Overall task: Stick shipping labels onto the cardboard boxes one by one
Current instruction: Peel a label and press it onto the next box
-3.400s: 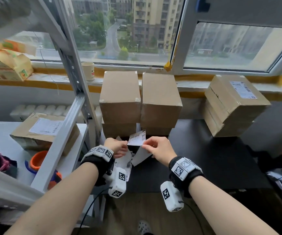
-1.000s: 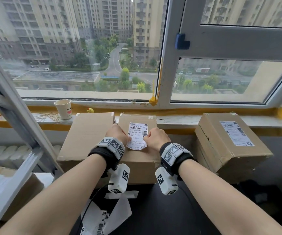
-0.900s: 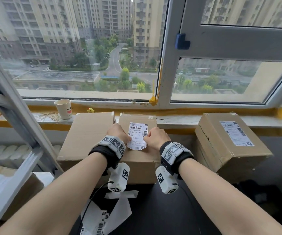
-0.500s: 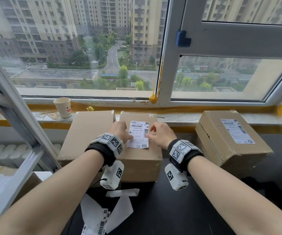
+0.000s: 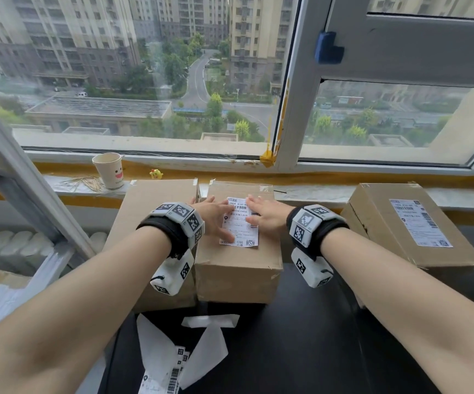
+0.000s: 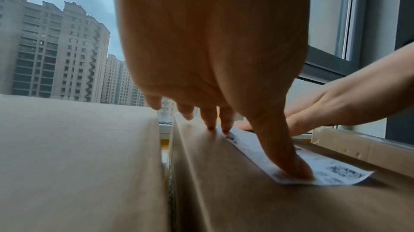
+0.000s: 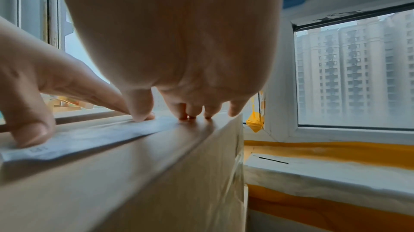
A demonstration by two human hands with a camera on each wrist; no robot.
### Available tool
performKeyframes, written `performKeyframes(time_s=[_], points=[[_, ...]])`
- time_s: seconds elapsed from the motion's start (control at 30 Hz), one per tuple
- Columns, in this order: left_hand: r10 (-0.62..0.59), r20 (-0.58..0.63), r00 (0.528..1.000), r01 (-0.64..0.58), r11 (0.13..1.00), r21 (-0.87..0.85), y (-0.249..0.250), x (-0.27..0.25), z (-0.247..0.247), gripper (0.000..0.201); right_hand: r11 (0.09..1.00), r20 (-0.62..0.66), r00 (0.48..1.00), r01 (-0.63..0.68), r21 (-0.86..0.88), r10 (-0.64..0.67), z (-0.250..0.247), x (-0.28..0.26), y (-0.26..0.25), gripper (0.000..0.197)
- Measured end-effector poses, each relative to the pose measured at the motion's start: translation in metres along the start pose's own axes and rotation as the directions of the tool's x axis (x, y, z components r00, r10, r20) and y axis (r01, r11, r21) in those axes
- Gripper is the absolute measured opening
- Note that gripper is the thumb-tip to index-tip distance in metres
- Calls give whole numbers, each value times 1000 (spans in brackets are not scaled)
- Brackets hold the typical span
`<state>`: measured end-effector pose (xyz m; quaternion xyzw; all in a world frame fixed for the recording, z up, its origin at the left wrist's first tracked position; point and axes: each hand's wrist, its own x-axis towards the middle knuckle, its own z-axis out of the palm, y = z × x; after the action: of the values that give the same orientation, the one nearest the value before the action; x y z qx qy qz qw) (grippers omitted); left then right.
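Note:
A white shipping label [image 5: 240, 226] lies flat on top of the middle cardboard box [image 5: 238, 268]. My left hand [image 5: 214, 216] presses its left side with straight fingers, the thumb on the label's near left corner [image 6: 298, 170]. My right hand [image 5: 264, 216] presses the right side with flat fingers [image 7: 190, 112]. The label's near right corner [image 6: 358, 175] curls up slightly. A bare box [image 5: 150, 223] stands touching on the left. A box [image 5: 400, 234] with a label [image 5: 419, 223] stuck on it sits to the right.
Peeled backing strips and spare labels [image 5: 173, 356] lie on the dark table [image 5: 301, 351] in front of the boxes. A paper cup [image 5: 109, 170] and a small yellow toy [image 5: 156, 174] stand on the windowsill. A metal shelf frame [image 5: 25, 183] rises at the left.
The label went from being held over the box top by both hands to lying flat on it. Both hands have spread out and slid forward over it.

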<state>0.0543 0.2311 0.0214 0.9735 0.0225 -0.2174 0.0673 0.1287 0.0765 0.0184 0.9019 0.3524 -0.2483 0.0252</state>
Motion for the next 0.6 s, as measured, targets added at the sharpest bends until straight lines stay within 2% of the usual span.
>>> performKeyframes(time_s=[0.13, 0.3, 0.47, 0.6], points=[[-30, 10, 1000, 29, 999, 37, 3, 2, -4, 108, 1000, 59, 998, 8, -15, -7, -5, 10, -10, 63], [-64, 13, 998, 63, 996, 69, 0, 8, 1, 125, 996, 100, 992, 79, 32, -82, 4, 3, -23, 61], [-18, -10, 1000, 19, 993, 113, 2, 2, 6, 114, 992, 140, 983, 109, 66, -117, 7, -22, -36, 58], [-37, -24, 999, 40, 989, 143, 0, -4, 12, 105, 994, 151, 983, 94, 62, -103, 16, -43, -41, 56]])
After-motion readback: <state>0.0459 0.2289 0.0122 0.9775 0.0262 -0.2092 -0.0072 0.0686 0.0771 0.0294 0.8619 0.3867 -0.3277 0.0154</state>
